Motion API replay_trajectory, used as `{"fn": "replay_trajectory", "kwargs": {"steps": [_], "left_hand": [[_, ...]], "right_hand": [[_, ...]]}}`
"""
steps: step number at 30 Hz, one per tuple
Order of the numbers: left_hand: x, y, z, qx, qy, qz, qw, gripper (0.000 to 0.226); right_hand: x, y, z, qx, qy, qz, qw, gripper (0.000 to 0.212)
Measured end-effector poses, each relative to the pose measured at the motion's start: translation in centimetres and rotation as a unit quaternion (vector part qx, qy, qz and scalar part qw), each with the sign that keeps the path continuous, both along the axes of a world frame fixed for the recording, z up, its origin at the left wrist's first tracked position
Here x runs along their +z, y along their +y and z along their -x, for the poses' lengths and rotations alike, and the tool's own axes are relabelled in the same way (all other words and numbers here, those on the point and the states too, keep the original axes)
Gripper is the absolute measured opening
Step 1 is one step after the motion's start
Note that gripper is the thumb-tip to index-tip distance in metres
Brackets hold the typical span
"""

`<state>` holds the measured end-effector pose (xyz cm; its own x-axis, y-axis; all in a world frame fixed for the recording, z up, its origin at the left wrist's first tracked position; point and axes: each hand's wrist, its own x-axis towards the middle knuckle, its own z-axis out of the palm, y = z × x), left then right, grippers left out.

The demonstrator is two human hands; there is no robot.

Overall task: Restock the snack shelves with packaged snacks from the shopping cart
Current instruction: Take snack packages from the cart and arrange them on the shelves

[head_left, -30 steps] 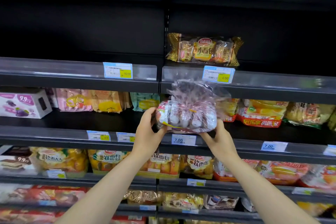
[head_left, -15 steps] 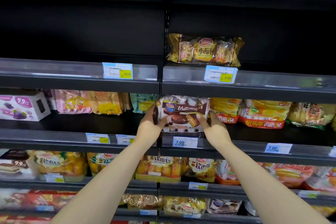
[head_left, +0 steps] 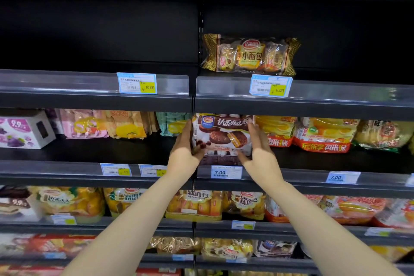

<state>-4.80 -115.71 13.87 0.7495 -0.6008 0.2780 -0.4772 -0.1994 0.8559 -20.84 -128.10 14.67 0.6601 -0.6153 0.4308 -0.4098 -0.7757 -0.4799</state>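
While both arms reach up from the bottom of the view, a chocolate pie bag stands upright on the second shelf, just right of the post that splits the two bays. It sits between the two hands, face forward, its lower edge at the shelf's front lip above a 7.00 price tag.

On the bag's left edge, the left hand lies with fingers running up the side and the thumb reaching across the lower left corner of the front. Whether those fingers curl behind the bag cannot be told; it reads as a flat, steadying touch. At the bag's right edge is the right hand, fingers straight and pointing up along the side, the thumb near the lower right corner, palm turned toward the bag. Neither hand closes around the pack, so the bag stands cradled in the gap between two open palms.

Just right of the bag stand yellow and red rice cracker bags. To its left, a teal packet stands behind the left fingers. One shelf up, a small bread bag sits alone above a 6.00 price label.
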Motion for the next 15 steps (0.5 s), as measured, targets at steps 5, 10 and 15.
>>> {"fn": "replay_trajectory", "kwargs": {"steps": [5, 10, 15], "left_hand": [[0.6, -1.3, -1.1, 0.037, -0.023, -0.053, 0.998, 0.088], [0.6, -1.9, -1.6, 0.060, -0.050, -0.065, 0.995, 0.081], [0.9, -1.8, -1.7, 0.060, -0.056, -0.096, 0.992, 0.079]], "right_hand": [[0.0, -0.8, -1.1, 0.029, 0.073, -0.039, 0.996, 0.097], [0.6, -1.5, -1.5, 0.034, 0.111, -0.064, 0.991, 0.096], [1.2, -1.6, -1.3, 0.040, 0.113, -0.033, 0.992, 0.091]]}}
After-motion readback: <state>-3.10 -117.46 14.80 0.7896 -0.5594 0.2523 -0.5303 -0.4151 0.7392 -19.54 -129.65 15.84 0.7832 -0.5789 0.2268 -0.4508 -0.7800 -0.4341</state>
